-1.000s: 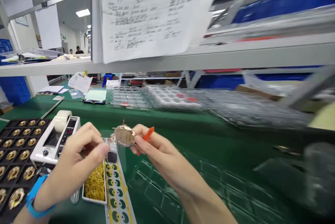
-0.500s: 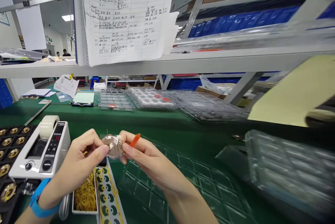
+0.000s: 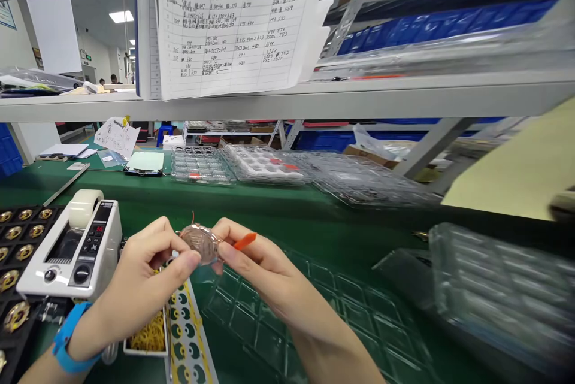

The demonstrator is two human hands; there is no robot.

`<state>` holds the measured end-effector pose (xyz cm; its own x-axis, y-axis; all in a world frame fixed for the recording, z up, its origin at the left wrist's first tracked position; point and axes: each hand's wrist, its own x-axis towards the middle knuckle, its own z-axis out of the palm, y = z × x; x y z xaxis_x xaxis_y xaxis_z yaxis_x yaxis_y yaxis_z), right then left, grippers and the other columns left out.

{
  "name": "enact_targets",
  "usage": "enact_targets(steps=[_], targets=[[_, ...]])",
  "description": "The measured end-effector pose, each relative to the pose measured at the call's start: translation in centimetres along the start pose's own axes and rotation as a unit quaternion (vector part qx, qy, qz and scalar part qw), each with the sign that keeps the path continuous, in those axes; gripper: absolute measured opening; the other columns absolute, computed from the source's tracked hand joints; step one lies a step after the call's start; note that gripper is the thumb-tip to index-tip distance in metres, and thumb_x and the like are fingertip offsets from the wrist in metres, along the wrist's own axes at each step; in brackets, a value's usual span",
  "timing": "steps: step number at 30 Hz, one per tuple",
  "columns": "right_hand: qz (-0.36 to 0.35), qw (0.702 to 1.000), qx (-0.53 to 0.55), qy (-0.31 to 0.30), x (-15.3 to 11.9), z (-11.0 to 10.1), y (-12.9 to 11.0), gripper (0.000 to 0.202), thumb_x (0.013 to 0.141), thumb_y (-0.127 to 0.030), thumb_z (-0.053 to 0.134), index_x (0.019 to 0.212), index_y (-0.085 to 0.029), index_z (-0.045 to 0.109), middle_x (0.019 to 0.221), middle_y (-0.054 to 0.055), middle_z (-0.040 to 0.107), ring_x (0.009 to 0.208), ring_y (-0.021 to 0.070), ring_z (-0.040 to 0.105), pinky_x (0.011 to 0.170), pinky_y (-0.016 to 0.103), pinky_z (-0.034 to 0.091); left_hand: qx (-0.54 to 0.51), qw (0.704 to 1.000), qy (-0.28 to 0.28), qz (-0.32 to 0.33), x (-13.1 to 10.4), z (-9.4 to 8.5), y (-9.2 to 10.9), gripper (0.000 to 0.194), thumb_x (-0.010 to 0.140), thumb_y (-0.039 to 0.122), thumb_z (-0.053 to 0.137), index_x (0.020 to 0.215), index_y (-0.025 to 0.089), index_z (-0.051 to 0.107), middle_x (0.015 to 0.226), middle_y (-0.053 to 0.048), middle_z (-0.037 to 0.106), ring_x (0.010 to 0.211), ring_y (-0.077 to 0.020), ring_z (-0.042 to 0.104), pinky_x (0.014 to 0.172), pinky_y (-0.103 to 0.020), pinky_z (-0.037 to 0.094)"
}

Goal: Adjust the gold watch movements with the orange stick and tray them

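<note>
A round, shiny rose-gold part [image 3: 203, 245], like a watch case, is held up between both hands above the bench. My left hand [image 3: 155, 270] is closed, its thumb and fingertips pinching at the part's left side. My right hand [image 3: 251, 264] grips the right edge between thumb and fingers. An orange pointed strip [image 3: 245, 241] sticks out from between the right fingers. A thin reddish piece [image 3: 193, 217] stands up from the part's top edge. Below the hands lie a white box of yellow rings [image 3: 150, 336] and a sheet of yellow-and-dark-green stickers [image 3: 182, 333].
A white tape dispenser [image 3: 96, 252] stands left, beside a black tray of gold round parts [image 3: 22, 252]. A clear compartment tray [image 3: 323, 300] lies under my right arm. Stacked clear trays [image 3: 498, 294] sit right. Handwritten sheets [image 3: 233, 42] hang from the shelf [image 3: 269, 105] ahead.
The view has shifted slightly. The round part has turned and tilted a little in my fingers, and my left thumb now reaches further over its lower front. Both hands keep their hold.
</note>
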<state>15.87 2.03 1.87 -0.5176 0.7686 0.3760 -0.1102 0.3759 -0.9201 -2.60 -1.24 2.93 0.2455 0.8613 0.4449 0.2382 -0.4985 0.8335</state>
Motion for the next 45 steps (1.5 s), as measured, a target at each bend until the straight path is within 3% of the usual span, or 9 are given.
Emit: enact_targets(steps=[7, 17, 25, 28, 31, 35, 37, 40, 45], targets=[[0.007, 1.0, 0.016, -0.007, 0.0, -0.1, 0.1, 0.042, 0.091, -0.059, 0.054, 0.076, -0.02, 0.055, 0.072, 0.0, 0.048, 0.066, 0.0137, 0.047, 0.064, 0.027, 0.044, -0.044, 0.999, -0.004, -0.029, 0.6, -0.2, -0.5, 0.029, 0.09, 0.032, 0.057, 0.065, 0.019, 0.052, 0.068, 0.003, 0.043, 0.062, -0.0128, 0.036, 0.058, -0.029, 0.028], [0.004, 1.0, 0.01, -0.01, 0.0, -0.4, 0.4, 0.042, 0.091, -0.059, 0.054, 0.076, -0.02, 0.056, 0.073, 0.0, 0.048, 0.066, 0.013, 0.045, 0.062, 0.026, 0.042, -0.021, 0.999, -0.01, -0.025, 0.8, -0.3, -0.5, 0.028, 0.09, 0.029, 0.055, 0.065, 0.019, 0.05, 0.067, 0.004, 0.042, 0.06, -0.0119, 0.036, 0.056, -0.028, 0.029], [-0.005, 1.0, -0.008, 0.002, 0.1, -0.1, 0.5, 0.042, 0.093, -0.059, 0.052, 0.076, -0.02, 0.054, 0.072, 0.0, 0.048, 0.067, 0.0138, 0.046, 0.064, 0.027, 0.043, 0.154, 0.983, 0.091, 0.048, 0.3, 0.6, -0.8, 0.025, 0.085, 0.02, 0.061, 0.064, 0.019, 0.048, 0.066, 0.005, 0.041, 0.057, -0.0101, 0.036, 0.053, -0.025, 0.029], [-0.019, 1.0, -0.018, 0.013, 0.1, -0.2, 0.4, 0.041, 0.093, -0.058, 0.051, 0.078, -0.021, 0.056, 0.073, 0.0, 0.048, 0.066, 0.0133, 0.046, 0.062, 0.026, 0.042, 0.203, 0.972, 0.103, 0.056, 0.3, 0.3, -0.8, 0.027, 0.086, 0.02, 0.061, 0.063, 0.019, 0.046, 0.065, 0.006, 0.041, 0.056, -0.0096, 0.037, 0.052, -0.025, 0.029], [-0.021, 0.999, -0.028, 0.033, 0.2, -0.5, 0.4, 0.041, 0.092, -0.059, 0.053, 0.078, -0.02, 0.057, 0.073, 0.0, 0.048, 0.066, 0.0133, 0.046, 0.062, 0.026, 0.041, 0.227, 0.964, 0.126, 0.059, 0.4, -0.4, -0.9, 0.027, 0.088, 0.018, 0.06, 0.065, 0.019, 0.047, 0.065, 0.006, 0.042, 0.056, -0.0097, 0.038, 0.052, -0.025, 0.03], [-0.01, 0.999, -0.022, 0.028, 0.2, -0.6, 0.6, 0.043, 0.091, -0.06, 0.054, 0.077, -0.02, 0.056, 0.072, 0.0, 0.048, 0.066, 0.0132, 0.045, 0.063, 0.026, 0.041, 0.185, 0.956, 0.176, 0.147, 0.4, -0.8, -1.1, 0.01, 0.088, 0.014, 0.061, 0.081, 0.021, 0.06, 0.08, 0.002, 0.052, 0.072, -0.0118, 0.051, 0.065, -0.026, 0.041], [-0.003, 1.0, 0.0, 0.004, 0.2, -0.3, 0.7, 0.042, 0.091, -0.059, 0.055, 0.077, -0.02, 0.056, 0.073, 0.0, 0.049, 0.067, 0.0132, 0.046, 0.063, 0.026, 0.042, 0.142, 0.961, 0.145, 0.186, 0.4, -0.6, -1.3, 0.013, 0.089, 0.013, 0.062, 0.093, 0.025, 0.068, 0.098, -0.001, 0.059, 0.092, -0.0148, 0.058, 0.08, -0.029, 0.046], [0.003, 0.999, 0.051, -0.02, 0.2, 0.4, 0.9, 0.042, 0.09, -0.058, 0.058, 0.074, -0.019, 0.055, 0.072, -0.001, 0.048, 0.065, 0.0124, 0.046, 0.062, 0.025, 0.042, 0.069, 0.981, 0.063, 0.17, 0.6, -0.1, -1.7, 0.019, 0.086, 0.016, 0.068, 0.1, 0.029, 0.073, 0.122, -0.005, 0.058, 0.113, -0.0205, 0.058, 0.092, -0.033, 0.048], [0.048, 0.986, 0.157, 0.006, 0.5, 2.3, 1.4, 0.037, 0.082, -0.057, 0.067, 0.081, -0.021, 0.06, 0.076, 0.0, 0.053, 0.07, 0.0147, 0.052, 0.069, 0.028, 0.046, -0.026, 0.99, -0.004, 0.138, 0.9, 0.3, -2.2, 0.033, 0.074, 0.015, 0.079, 0.103, 0.025, 0.069, 0.129, -0.008, 0.058, 0.124, -0.0257, 0.054, 0.097, -0.035, 0.049]])
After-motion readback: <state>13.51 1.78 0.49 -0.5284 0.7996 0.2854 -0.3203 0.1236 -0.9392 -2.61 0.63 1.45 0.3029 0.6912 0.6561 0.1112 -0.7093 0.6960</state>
